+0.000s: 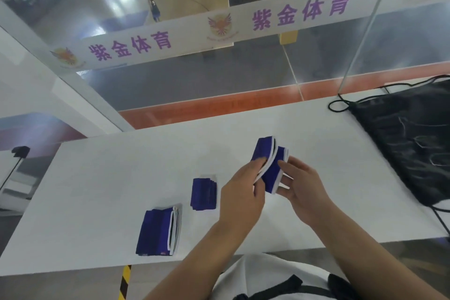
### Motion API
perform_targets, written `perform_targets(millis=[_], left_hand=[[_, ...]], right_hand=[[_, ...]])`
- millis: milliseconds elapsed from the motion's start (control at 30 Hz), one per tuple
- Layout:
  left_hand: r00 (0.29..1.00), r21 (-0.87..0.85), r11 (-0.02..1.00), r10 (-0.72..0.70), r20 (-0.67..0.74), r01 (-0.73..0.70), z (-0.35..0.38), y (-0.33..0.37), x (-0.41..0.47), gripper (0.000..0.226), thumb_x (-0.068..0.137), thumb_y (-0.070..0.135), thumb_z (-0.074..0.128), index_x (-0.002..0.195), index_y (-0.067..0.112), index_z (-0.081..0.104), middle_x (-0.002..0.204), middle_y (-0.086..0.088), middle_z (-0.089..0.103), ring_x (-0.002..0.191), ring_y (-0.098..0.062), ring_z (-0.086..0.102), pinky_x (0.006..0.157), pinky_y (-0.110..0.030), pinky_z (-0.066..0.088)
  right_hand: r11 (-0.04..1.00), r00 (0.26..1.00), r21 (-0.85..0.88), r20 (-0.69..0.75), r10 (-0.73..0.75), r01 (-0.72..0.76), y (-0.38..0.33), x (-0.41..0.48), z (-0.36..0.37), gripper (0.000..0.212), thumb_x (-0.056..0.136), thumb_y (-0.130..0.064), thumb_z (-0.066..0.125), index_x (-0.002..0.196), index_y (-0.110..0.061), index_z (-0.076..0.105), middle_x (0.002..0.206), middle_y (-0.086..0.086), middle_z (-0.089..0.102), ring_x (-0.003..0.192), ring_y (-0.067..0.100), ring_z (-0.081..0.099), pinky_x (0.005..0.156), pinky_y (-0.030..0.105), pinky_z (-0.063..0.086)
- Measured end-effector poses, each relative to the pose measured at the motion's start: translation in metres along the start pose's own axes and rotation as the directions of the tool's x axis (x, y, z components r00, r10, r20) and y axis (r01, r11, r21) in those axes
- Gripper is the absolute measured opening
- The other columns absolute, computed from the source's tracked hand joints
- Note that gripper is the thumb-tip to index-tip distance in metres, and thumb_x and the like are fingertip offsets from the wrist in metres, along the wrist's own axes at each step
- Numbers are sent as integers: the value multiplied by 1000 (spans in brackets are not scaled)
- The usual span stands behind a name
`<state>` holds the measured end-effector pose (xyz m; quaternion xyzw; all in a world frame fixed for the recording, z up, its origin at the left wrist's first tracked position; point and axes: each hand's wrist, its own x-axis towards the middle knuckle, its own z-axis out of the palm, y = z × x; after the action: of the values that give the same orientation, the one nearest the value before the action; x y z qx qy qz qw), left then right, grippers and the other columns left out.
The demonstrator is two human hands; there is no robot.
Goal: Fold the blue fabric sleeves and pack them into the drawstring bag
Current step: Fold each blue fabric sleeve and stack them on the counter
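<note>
A person stands at a white table (102,192), seen from above through a head-worn camera. Both hands hold one folded blue sleeve (269,165) with white edging just above the middle of the table. The left hand (241,192) pinches the sleeve's left side, with the thumb on top of the fabric and the fingers curled beneath. The right hand (304,190) grips the right side, with the thumb on the blue face and the fingers wrapped under the lower edge. The sleeve's layers fan slightly apart at the top, showing white trim between them.

Two more folded sleeves lie flat on the table to the left, apart from each other. The second sleeve (204,193) sits just beside the left hand. The third sleeve (159,232) lies nearer the table's front edge, with its white trim on the right side.

A black drawstring bag (409,139) lies flat at the table's far right, well apart from the sleeves, its cord looping off the upper left corner.

Behind the table stands a glass wall (219,75) crossed by a white banner (194,31) with purple Chinese characters. The person's white shirt (263,275) shows at the bottom.
</note>
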<state>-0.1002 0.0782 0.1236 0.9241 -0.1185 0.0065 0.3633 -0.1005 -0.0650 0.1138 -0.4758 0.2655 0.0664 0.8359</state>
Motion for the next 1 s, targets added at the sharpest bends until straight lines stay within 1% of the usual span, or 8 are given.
perform_targets(millis=[100,167,267,400,500,567,867,1000], left_hand=[[988,-19,989,146,56,-145,22,2,-5,41,97,20,58,138,23,55,131,7,65,114,-11,63,99,-21,50],[975,-9,978,207,83,-207,29,4,-5,43,96,27,59,139,24,53,136,8,61,122,-9,58,106,-24,46],[954,-125,957,277,117,-263,26,11,-6,41,94,39,59,132,25,60,136,14,59,126,0,50,109,-23,41],[1000,-317,948,27,10,-22,-1,7,8,38,91,40,66,127,46,54,130,35,47,124,7,46,99,-16,42],[934,-482,837,-90,347,260,-32,6,27,67,86,35,76,137,56,39,138,28,44,122,2,51,86,-14,49],[884,-517,806,-16,468,288,-46,8,32,67,86,25,77,138,49,42,133,16,57,114,-8,63,81,-18,55],[770,-173,984,88,632,30,-55,11,35,19,86,35,75,103,33,67,105,17,68,100,-5,64,88,-30,56],[810,-125,990,19,586,67,-53,1,33,15,85,34,76,95,23,74,99,11,73,95,-10,67,92,-40,55]], right_hand=[[998,999,57,33,6,-7,-3,-7,-8,27,99,-21,55,113,-9,74,109,17,74,92,28,71,92,55,53],[995,999,102,54,6,-11,-6,-12,-16,31,98,-33,56,116,-14,74,110,11,76,93,25,72,85,48,55],[996,999,88,45,-27,23,-7,-14,-30,28,95,-21,62,117,-6,71,115,19,73,99,33,71,87,50,57],[999,992,-7,123,-38,40,-15,-14,-49,26,94,-15,60,115,-6,72,116,19,72,95,31,72,76,39,60],[995,962,-76,268,-44,66,-24,-18,-62,26,89,-13,61,110,-7,76,112,18,74,91,30,72,72,35,60],[991,942,-107,334,-38,78,-27,-19,-68,23,87,-11,61,102,-8,78,104,15,75,87,27,72,71,34,60],[961,906,-262,422,31,89,-29,-23,-78,29,83,-16,69,108,-2,74,108,21,73,92,32,71,80,38,58],[924,931,-372,362,53,92,-25,-23,-79,22,89,-9,64,107,-6,76,107,22,73,91,29,69,79,40,54]])
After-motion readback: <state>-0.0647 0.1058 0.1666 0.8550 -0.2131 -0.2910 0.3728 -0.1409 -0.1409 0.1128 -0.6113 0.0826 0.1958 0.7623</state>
